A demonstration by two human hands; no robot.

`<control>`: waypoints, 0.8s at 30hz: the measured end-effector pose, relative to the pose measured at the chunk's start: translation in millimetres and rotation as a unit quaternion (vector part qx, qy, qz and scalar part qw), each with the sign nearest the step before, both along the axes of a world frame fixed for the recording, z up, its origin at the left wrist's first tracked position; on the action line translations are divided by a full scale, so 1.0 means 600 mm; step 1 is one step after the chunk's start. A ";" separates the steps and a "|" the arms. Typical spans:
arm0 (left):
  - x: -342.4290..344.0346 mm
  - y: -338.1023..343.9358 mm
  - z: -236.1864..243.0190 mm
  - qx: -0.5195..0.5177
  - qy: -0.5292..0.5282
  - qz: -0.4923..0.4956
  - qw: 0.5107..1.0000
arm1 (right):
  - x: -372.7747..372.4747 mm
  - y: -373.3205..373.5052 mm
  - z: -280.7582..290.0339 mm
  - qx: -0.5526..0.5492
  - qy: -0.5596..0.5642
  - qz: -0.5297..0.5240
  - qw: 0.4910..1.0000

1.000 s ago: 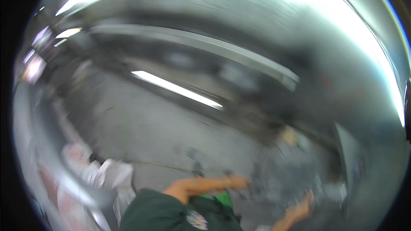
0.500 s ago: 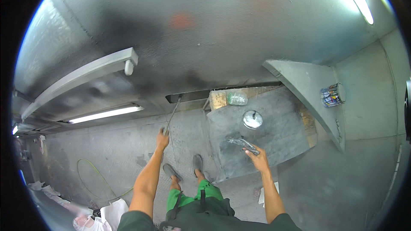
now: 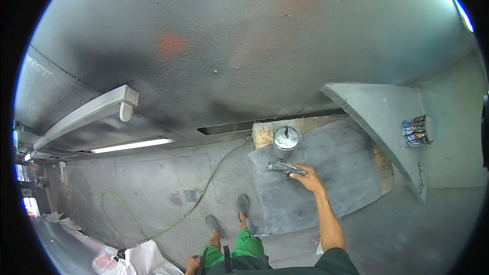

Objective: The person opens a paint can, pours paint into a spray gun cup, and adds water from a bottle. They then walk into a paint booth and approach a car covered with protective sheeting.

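My right hand (image 3: 309, 179) is closed round the grip of a grey, paint-smeared spray gun (image 3: 286, 167), whose nozzle end points left. On top of the gun appears a round metal paint cup (image 3: 286, 141) with a lid and a dark spot in its middle. The gun is held over a grey, dusty board-topped platform (image 3: 316, 193). Low in the picture, beside my green shorts, is my left hand (image 3: 193, 263); it is partly cut off, and its fingers are too little seen to tell what they do.
A yellow-green hose (image 3: 204, 191) curves across the grey floor. A triangular bracket (image 3: 372, 117) juts out at right, with a colourful can (image 3: 416, 131) beside it. At left a curved bar (image 3: 84, 119) and a lit tube (image 3: 132, 145) stick out. Pale sheets (image 3: 147, 257) lie lower left.
My left hand has drawn back from the wall to my side; the slender line it held is no longer in front of it. The spray gun has shifted slightly left, its cup now hiding the clear bottle.
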State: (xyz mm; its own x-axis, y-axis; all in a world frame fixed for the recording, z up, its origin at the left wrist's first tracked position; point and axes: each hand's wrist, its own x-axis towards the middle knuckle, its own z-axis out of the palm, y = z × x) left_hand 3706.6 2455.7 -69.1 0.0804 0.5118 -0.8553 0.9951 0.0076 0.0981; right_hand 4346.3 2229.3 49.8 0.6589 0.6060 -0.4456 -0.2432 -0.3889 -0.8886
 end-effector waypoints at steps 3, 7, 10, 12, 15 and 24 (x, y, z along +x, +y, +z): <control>0.056 -0.013 0.029 -0.005 -0.030 -0.034 0.999 | 0.009 0.038 0.001 0.030 0.007 0.013 0.999; 0.123 0.014 0.005 -0.005 -0.123 0.067 0.990 | 0.047 0.084 -0.032 0.035 -0.012 0.042 0.998; 0.167 0.023 0.017 0.018 -0.172 0.116 0.978 | 0.067 0.097 -0.037 0.037 -0.003 0.060 0.998; 0.176 0.018 0.012 0.029 -0.195 0.142 0.970 | 0.082 0.103 -0.032 0.030 0.003 0.063 0.998; 0.175 0.020 0.005 0.034 -0.213 0.155 0.964 | 0.100 0.101 -0.039 0.009 -0.014 0.066 0.998; 0.167 -0.005 0.006 -0.031 -0.157 0.140 0.977 | 0.119 0.094 -0.044 -0.025 -0.071 0.108 0.991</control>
State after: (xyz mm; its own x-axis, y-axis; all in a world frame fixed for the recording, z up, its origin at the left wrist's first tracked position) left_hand 3806.8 2452.7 -65.4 0.2087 0.5000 -0.8405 0.8743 0.2898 0.3894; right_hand 4418.0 2285.5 23.3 0.5744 0.7195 -0.3903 -0.0229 -0.4625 -0.8863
